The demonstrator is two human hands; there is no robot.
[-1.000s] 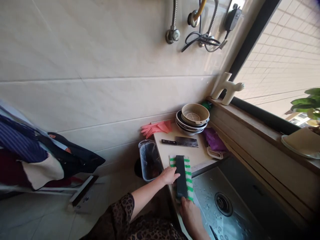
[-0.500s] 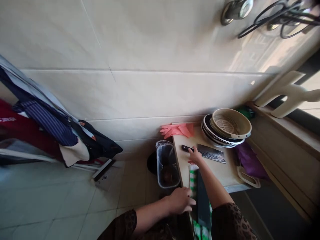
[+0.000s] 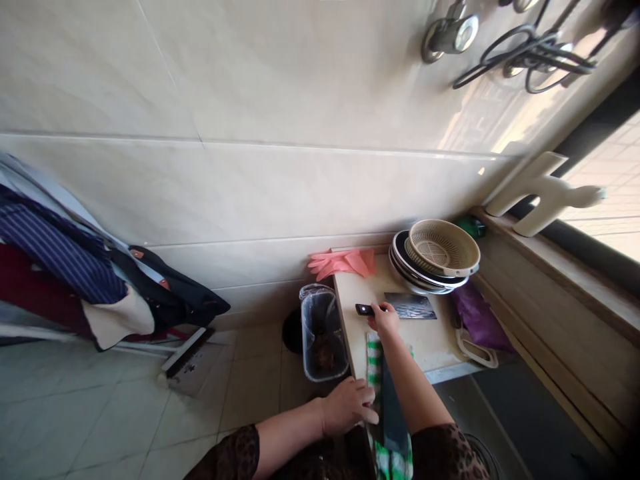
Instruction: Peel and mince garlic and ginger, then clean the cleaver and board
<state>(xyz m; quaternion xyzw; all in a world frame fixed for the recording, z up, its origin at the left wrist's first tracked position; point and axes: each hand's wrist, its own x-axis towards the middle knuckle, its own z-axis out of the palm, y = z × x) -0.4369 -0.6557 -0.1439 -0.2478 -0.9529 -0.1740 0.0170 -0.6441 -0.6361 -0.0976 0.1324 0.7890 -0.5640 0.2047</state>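
My right hand (image 3: 384,321) is closed around a black-handled cleaver (image 3: 367,309) where the handle meets the blade. The cleaver's dark, patterned blade (image 3: 410,306) lies flat on a pale wooden board (image 3: 430,350). Nearer me, a dark sharpening stone (image 3: 391,417) sits on a green-and-white striped cloth (image 3: 373,363). My right forearm crosses above the stone and hides part of it. My left hand (image 3: 347,405) rests at the stone's left edge, with its fingers together, and does not appear to grip it.
Pink rubber gloves (image 3: 343,263) and stacked plates (image 3: 417,273) under a woven basket (image 3: 443,248) stand beyond the cleaver. A clear bin (image 3: 324,337) stands left of the board. A purple bag (image 3: 477,319) lies to the right. Clothes on a rack (image 3: 60,267) stand left.
My right hand has left the stone and closed on the cleaver. My left hand has moved off the stone's end to its side. The view has swung left, away from the sink.
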